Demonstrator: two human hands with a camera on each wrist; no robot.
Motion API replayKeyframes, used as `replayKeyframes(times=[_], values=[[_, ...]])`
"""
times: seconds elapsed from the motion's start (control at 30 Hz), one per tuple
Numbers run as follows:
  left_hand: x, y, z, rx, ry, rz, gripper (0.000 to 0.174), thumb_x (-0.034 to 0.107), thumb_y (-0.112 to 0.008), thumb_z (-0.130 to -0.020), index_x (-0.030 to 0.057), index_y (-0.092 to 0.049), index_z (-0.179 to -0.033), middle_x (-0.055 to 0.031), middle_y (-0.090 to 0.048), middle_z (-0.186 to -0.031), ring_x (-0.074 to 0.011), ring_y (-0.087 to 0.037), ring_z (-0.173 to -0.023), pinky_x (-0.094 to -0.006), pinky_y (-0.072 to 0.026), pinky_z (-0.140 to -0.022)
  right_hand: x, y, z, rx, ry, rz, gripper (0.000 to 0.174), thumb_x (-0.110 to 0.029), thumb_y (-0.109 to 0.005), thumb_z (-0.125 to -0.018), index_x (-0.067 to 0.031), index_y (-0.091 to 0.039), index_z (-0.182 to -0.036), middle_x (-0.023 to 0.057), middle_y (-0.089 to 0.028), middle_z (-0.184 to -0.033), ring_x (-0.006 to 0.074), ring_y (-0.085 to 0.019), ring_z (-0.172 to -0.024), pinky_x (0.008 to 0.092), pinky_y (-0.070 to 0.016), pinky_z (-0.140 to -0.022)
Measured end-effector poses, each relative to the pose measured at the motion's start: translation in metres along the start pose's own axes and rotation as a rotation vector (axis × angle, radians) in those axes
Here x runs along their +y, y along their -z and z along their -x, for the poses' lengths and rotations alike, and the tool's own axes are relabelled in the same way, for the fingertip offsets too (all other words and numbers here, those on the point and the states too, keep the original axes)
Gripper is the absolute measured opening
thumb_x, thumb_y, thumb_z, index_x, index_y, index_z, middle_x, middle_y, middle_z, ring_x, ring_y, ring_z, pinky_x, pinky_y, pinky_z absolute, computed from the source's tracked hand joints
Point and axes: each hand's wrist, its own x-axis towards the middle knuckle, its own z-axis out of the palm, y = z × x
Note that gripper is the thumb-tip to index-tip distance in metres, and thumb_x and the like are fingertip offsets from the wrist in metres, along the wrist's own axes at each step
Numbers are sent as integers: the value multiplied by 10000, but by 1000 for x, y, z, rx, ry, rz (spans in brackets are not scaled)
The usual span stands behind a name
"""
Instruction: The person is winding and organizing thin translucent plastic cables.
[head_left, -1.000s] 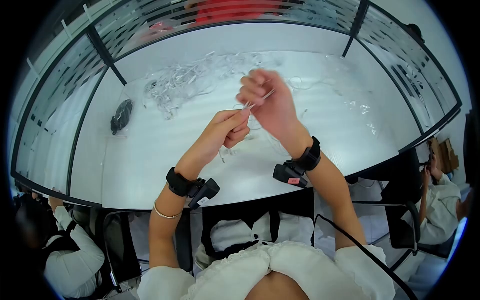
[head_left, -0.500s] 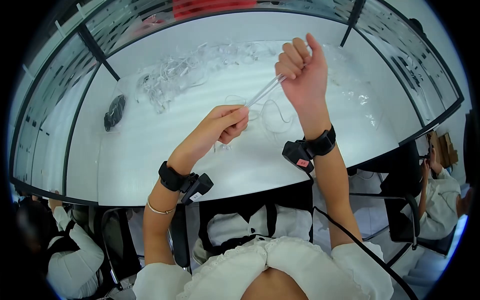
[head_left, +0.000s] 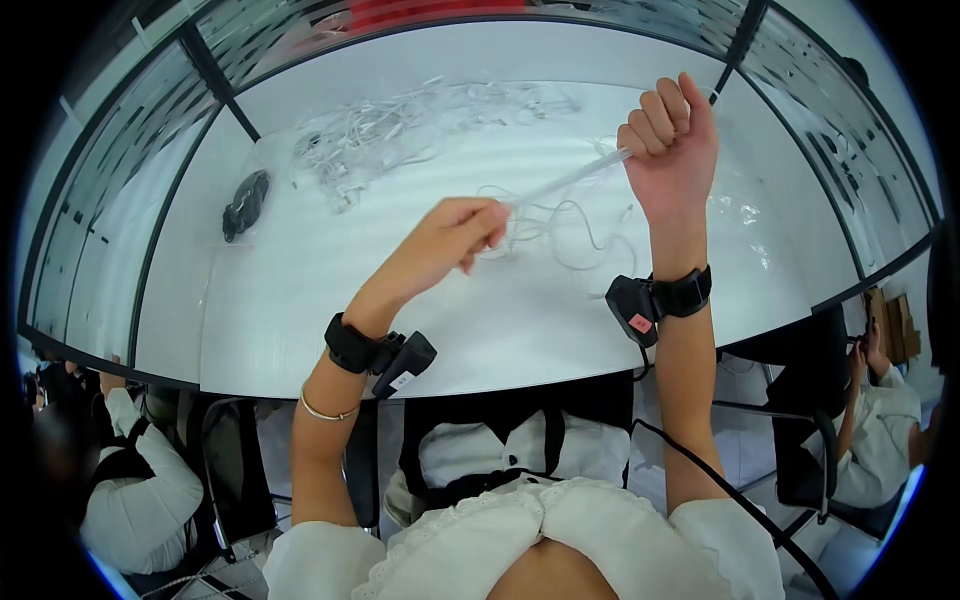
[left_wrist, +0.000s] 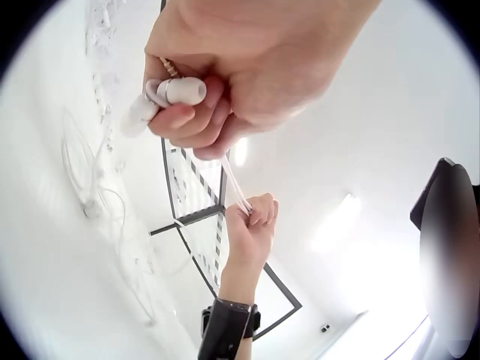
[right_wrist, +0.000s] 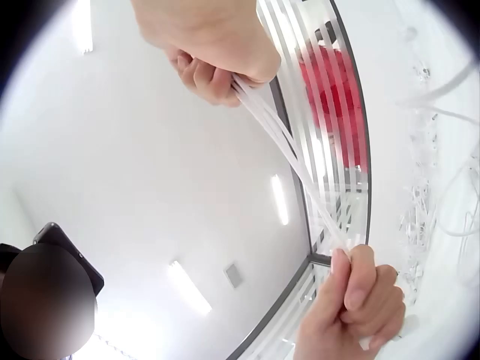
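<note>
White cable strands (head_left: 572, 178) run taut between the two hands above the table. My left hand (head_left: 440, 245) pinches their lower end. In the left wrist view, white earbuds (left_wrist: 182, 91) and a metal plug (left_wrist: 170, 67) stick out of that hand's (left_wrist: 247, 60) curled fingers. My right hand (head_left: 672, 155), raised higher and to the right, has its fingers curled round the other end of the strands; in the right wrist view several strands (right_wrist: 289, 150) leave this fist (right_wrist: 214, 45) side by side. What lies inside the right fist is hidden.
Loose white cable loops (head_left: 575, 235) lie on the white table (head_left: 400, 350) beyond the hands. A heap of white cables and clear bags (head_left: 370, 140) spreads at the back left. A dark bagged bundle (head_left: 246, 205) sits by the left panel. Glass partitions surround the table.
My right hand has moved up and to the right, away from my left hand, and the strands between them have stretched out. My left hand has stayed near its place.
</note>
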Motion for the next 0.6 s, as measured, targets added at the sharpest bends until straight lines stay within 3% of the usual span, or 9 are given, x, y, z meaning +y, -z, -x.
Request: replayKeyframes(times=[0.1,0.13,0.27,0.43,0.57,0.6], values=[[4,8,0,199,-27,4,359,351,-495,-962,94,-489,-712,79,-319,-617,-22,-254,-526,-197,-237,-465,6,-3,-3,35,4,31,390,-244,-415,-964,-145,-279,-612,-37,-200,-534,87,-160,-488,257,-180,-477],[8,6,2,228,-28,65,372,350,-503,-959,122,-433,-673,89,-261,-597,-28,-175,-520,-221,-146,-451,8,-2,-4,38,2,22,387,-243,-420,-962,-144,-284,-613,-36,-205,-535,87,-165,-489,257,-187,-480],[8,12,4,221,-74,230,414,320,-499,-959,165,-290,-637,91,-215,-584,-34,-137,-498,-231,-110,-435,8,7,-5,114,72,36,355,-247,-443,-955,-148,-333,-631,-47,-231,-542,71,-220,-481,244,-237,-493],[7,13,5,223,-79,276,414,314,-502,-957,165,-291,-634,93,-213,-569,-24,-140,-480,-234,-98,-426,7,32,-7,207,60,154,287,-258,-459,-967,-146,-409,-708,-64,-266,-555,43,-259,-477,226,-274,-508],[11,9,7,211,-82,257,409,314,-508,-952,168,-293,-637,93,-216,-569,-23,-145,-478,-232,-96,-425,13,32,-7,399,123,450,192,-258,-459,-976,-108,-504,-865,-39,-416,-625,67,-382,-510,243,-385,-570],[12,8,8,208,-84,256,407,314,-509,-950,169,-293,-638,93,-218,-569,-23,-147,-478,-232,-96,-424,11,48,-8,355,112,565,163,-217,-531,-936,-72,-543,-1011,17,-557,-784,114,-532,-641,259,-445,-670]])
